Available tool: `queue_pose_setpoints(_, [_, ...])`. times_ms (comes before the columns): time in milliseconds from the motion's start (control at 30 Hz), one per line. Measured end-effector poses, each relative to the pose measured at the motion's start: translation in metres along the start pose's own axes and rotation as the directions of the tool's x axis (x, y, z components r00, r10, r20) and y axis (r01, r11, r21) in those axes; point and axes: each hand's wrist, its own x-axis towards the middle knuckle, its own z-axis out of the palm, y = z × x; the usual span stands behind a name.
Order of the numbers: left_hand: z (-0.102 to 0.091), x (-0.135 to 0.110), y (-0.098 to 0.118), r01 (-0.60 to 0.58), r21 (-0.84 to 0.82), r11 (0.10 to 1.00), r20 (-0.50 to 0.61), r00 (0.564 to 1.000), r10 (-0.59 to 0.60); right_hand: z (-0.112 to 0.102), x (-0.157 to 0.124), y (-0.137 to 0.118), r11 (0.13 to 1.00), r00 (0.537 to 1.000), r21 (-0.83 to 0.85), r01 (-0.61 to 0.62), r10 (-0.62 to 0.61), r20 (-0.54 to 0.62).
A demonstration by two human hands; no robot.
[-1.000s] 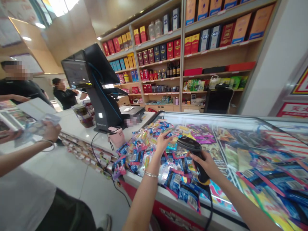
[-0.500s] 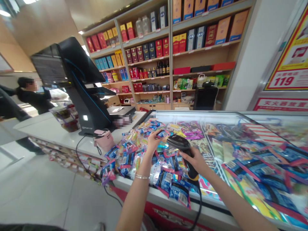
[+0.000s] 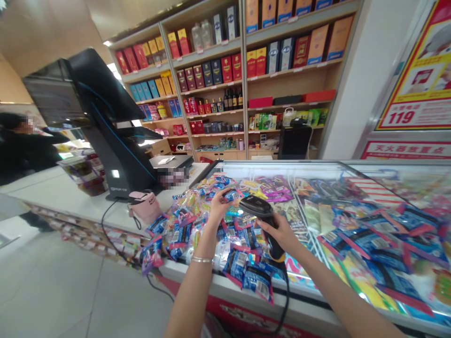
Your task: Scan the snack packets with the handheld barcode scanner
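Left hand (image 3: 219, 207): fingers (image 3: 224, 195) were clamped on a small blue snack packet (image 3: 231, 195), above a heap of snack packets (image 3: 207, 234).
Right hand (image 3: 280, 233): fingers (image 3: 263, 224) were wrapped around a corded black barcode scanner (image 3: 259, 209), just beside the left hand.
Setting: the heap lay on the glass lid of a chest freezer (image 3: 282, 165), beside a white desk (image 3: 59, 197).

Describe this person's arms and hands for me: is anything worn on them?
The left forearm and right forearm are bare, with no sleeves, and the left hand and right hand wear no gloves. A thin silver-coloured bangle circles the left wrist.
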Motion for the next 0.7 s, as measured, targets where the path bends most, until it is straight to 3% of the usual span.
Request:
queue_pose_setpoints(367, [-0.0008,0.0005,0.0012,0.002,-0.041,0.999,0.005,1.0,-0.002,-0.0001,-0.0006,-0.0001,1.0,1.0,0.008,-0.007,0.007,0.0])
queue_pose_setpoints(700, [0.0009,-0.0016,0.0072,-0.009,0.018,1.0,-0.044,0.999,0.01,-0.0018,0.0026,0.0055,0.999,1.0,0.04,0.013,-0.013,0.0])
